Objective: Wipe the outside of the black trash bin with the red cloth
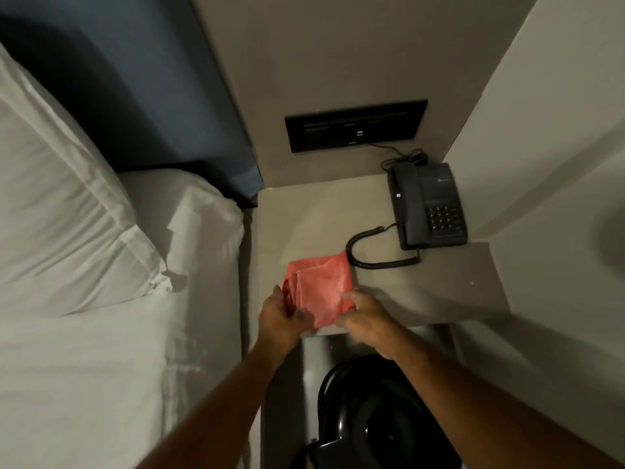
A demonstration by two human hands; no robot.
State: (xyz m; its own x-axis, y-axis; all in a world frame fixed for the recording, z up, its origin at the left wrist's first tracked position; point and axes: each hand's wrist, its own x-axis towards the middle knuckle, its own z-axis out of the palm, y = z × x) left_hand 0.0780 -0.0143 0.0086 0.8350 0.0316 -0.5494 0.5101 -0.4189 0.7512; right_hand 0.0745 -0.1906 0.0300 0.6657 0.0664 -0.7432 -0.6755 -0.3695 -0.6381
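- I find the red cloth (319, 286) lying folded on the front part of the bedside shelf (439, 292), near its front edge, with the coiled cord (372, 255) of the black telephone (429, 206) just behind it.
- My left hand (282, 319) is at the cloth's left edge; its fingers are curled in on the folded layers there, and I judge them to be gripping the cloth.
- My right hand (367, 316) is at the cloth's near right corner, fingers bent down over it in a pinch; the fingertips themselves are hidden beneath the hand, so I cannot confirm how firm that grip is.
- The cloth's long axis runs roughly from my hands away toward the wall, slightly skewed to the right. Both hands hold its near end.
- The black trash bin (372, 421) stands on the floor below the shelf, directly beneath and nearer to me than the hands, under my right forearm. Only its top and lid area show; its outer wall is not visible from here.
- I judge the deciding relation to be vertical: the cloth must come down and back toward me to reach the bin. The right hand lies nearer the bin than the left.
- No wiping contact exists yet; cloth and bin are well apart.
- Risk noted: the phone cord lies close to the cloth's far corner and could snag.
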